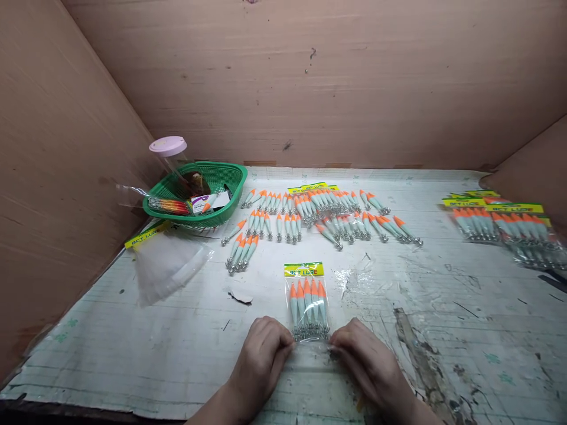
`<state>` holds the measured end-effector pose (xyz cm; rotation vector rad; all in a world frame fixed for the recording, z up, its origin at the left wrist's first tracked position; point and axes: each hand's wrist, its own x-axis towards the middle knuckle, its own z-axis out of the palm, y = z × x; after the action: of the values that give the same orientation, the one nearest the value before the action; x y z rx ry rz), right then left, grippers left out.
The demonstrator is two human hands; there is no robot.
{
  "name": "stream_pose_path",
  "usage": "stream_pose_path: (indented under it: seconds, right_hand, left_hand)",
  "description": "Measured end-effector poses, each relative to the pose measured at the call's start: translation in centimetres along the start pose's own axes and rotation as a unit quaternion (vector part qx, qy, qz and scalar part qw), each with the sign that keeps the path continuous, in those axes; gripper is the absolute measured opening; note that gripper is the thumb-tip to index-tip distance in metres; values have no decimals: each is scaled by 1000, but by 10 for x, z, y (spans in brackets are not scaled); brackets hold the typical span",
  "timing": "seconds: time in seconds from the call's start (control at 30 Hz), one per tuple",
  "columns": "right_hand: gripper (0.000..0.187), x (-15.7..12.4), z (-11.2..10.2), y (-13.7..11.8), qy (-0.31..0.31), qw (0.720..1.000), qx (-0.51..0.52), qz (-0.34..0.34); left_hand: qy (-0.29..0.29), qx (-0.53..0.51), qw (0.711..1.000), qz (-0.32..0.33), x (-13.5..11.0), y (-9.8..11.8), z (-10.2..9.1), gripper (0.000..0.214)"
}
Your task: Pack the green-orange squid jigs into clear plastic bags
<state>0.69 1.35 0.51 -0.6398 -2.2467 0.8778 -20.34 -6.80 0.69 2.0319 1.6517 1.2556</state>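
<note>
Yellow-topped bag (303, 270) lies on the desk (177, 348) between our left hand (262, 351) and right hand (368, 357), five lures (307, 295) inside. We hold both hands' fingers (286, 338) clamped on its lower corners, one per side. Loose lures (279, 226) lie beyond.

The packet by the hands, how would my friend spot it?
Find the pale tabletop, then the left hand and right hand. Between and just beyond them is a yellow-topped packet. Unlike the packets piled far right, it sits alone.
</note>
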Motion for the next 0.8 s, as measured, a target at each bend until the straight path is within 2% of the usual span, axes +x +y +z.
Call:
stream_pose_path:
  seconds: [0.13, 0.23, 0.4, 0.63, 0.8]
  right_hand:
    - [21, 6, 10, -10, 48, 987, -13, 149]
    - [26, 12, 16, -12, 77, 972, -3, 220]
    - [30, 17, 25, -9, 111, 956, -2, 272]
    - [33, 24, 31, -10, 129, 941, -24, 312]
    - [28, 28, 32, -8, 112, 932, -49, 341]
  left_hand:
    - [-12, 25, 990, -141, 3, 6, 5, 15]
    - [-17, 34, 976, -216, 6, 8, 11, 17]
    - [-30, 47, 955, -290, 13, 10, 17, 19]
    - [-42, 70, 936, -343, 23, 14, 19, 20]
    - [-116, 110, 891, -424, 41, 17, 15, 21]
